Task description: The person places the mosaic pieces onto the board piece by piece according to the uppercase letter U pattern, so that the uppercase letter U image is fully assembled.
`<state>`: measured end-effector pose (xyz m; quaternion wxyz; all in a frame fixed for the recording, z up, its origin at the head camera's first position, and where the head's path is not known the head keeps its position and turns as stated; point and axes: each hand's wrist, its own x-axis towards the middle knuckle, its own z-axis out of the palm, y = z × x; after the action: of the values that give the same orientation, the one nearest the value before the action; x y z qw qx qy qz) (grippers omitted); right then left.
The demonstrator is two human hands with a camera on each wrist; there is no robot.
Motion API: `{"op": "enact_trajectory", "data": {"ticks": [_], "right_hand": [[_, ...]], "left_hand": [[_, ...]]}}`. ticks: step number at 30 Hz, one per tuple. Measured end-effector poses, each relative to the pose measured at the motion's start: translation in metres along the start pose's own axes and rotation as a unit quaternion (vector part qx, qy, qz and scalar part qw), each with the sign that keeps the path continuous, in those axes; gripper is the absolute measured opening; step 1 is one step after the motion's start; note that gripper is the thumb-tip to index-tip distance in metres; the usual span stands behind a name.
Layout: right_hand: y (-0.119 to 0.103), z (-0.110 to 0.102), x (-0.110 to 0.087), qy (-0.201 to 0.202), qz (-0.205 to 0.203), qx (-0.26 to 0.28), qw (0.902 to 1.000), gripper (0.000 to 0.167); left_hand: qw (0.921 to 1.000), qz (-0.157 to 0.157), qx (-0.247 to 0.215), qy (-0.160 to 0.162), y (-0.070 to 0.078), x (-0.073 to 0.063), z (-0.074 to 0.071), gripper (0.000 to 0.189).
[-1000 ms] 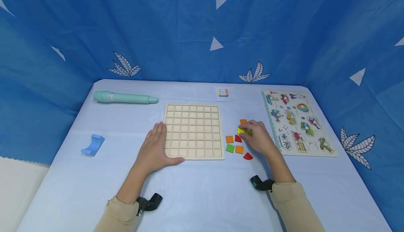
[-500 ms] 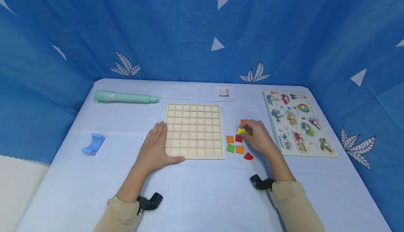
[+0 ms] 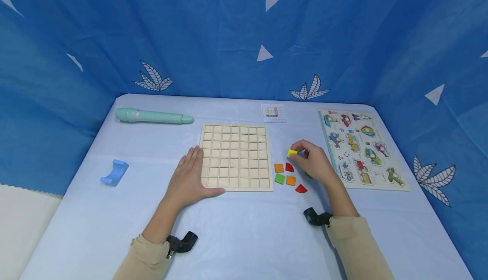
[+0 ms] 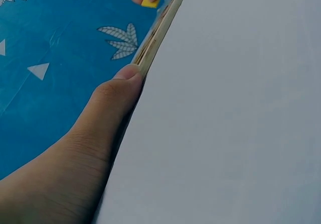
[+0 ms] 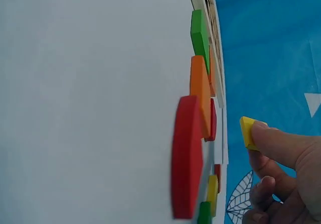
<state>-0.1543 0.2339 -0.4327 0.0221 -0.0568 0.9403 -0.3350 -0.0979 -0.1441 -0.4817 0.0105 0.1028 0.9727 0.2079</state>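
Yellow tile; gripped part unseen

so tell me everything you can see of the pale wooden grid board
The pale wooden grid board looks roughly square and thin, with a plain rim and thin lines dividing its face into small square cells of bare wood. It lies flat, face up, near the middle of the white-covered table. The person's left hand touches its left edge and near-left corner.
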Motion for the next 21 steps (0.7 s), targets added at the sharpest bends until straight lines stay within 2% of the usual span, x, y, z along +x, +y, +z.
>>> {"op": "enact_trajectory", "data": {"ticks": [10, 21], "right_hand": [[-0.017, 0.000, 0.014, 0.002, 0.002, 0.042, 0.9991, 0.019], [-0.045, 0.008, 0.037, -0.011, 0.001, 0.060, 0.9981, 0.020]], "left_hand": [[1.0000, 0.000, -0.002, -0.005, 0.000, 0.002, 0.000, 0.144], [1.0000, 0.000, -0.006, -0.001, 0.000, 0.001, 0.000, 0.144]]}}
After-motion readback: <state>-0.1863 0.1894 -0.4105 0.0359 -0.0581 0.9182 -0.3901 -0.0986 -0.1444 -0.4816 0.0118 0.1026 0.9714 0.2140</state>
